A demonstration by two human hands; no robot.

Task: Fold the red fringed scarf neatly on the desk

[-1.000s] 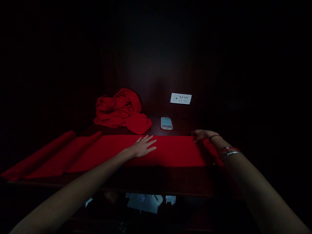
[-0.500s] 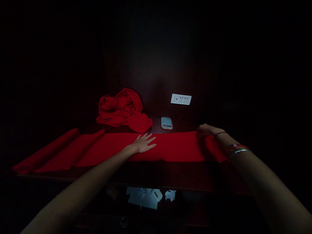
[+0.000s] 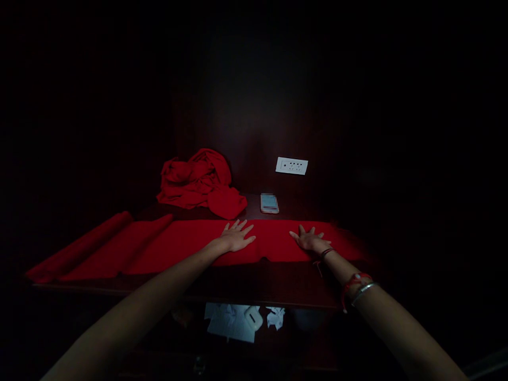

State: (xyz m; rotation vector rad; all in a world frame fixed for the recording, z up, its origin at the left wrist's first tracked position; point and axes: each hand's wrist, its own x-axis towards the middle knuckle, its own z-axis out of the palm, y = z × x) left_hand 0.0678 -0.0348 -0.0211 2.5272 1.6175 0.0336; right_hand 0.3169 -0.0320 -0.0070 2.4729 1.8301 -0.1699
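My left hand (image 3: 235, 239): one, palm down on the long red cloth, fingers spread, one ring (image 3: 238, 227) on them
My right hand (image 3: 309, 239): one, also on the cloth, to the right of my left and apart from it, fingers spread
My right arm: three bands, a dark cord (image 3: 327, 252) at the wrist, then a red bracelet (image 3: 358, 277) and a silver bangle (image 3: 363, 292)
Long red cloth (image 3: 186, 238): one strip, laid lengthwise across the tabletop (image 3: 246, 283), two raised folds towards its left end; its right end fades into the dark
Red heap (image 3: 194, 182): one crumpled bundle of cloth, behind the strip
Phone (image 3: 269, 203): one, lying behind the strip, right of the heap
Wall socket (image 3: 291, 165): one white plate, above the phone
Below the tabletop edge: one white case (image 3: 253, 318), pale paper (image 3: 230, 325) and one crumpled white piece (image 3: 275, 317)
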